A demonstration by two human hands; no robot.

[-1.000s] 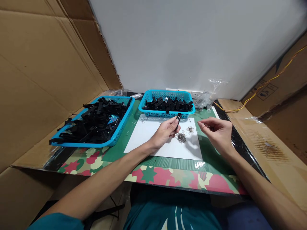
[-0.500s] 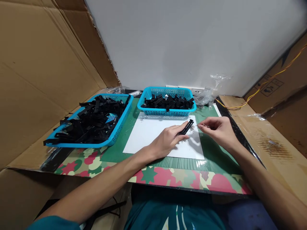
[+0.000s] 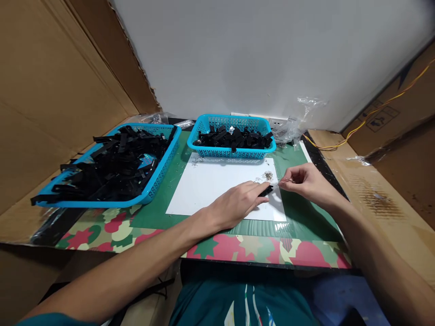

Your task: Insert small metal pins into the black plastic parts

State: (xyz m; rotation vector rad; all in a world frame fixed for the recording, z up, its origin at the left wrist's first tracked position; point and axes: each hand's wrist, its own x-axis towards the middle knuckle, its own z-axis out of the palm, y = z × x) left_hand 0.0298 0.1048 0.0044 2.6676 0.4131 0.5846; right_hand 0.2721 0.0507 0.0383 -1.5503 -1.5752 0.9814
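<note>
My left hand (image 3: 243, 201) is closed around a black plastic part (image 3: 267, 191), whose end sticks out between thumb and forefinger just over the white sheet (image 3: 207, 181). Just right of that end, my right hand (image 3: 299, 181) pinches a thin, shiny metal piece (image 3: 279, 183), too small to name. Its tip points toward the black part; whether they touch I cannot tell. Behind my left fingers lies a little heap of tiny metal pieces (image 3: 268, 175) on the sheet. The rest of the black part is hidden in my palm.
A large blue basket (image 3: 163, 170) heaped with long black parts stands at left. A smaller blue basket (image 3: 231, 154) with shorter black pieces stands behind the sheet. Cardboard (image 3: 377, 199) borders the right, with yellow wires (image 3: 367, 120) above.
The black part has turned flatter and lower, its end now pointing right toward my right fingers. The camera view has shifted slightly. Both hands keep their grips.
</note>
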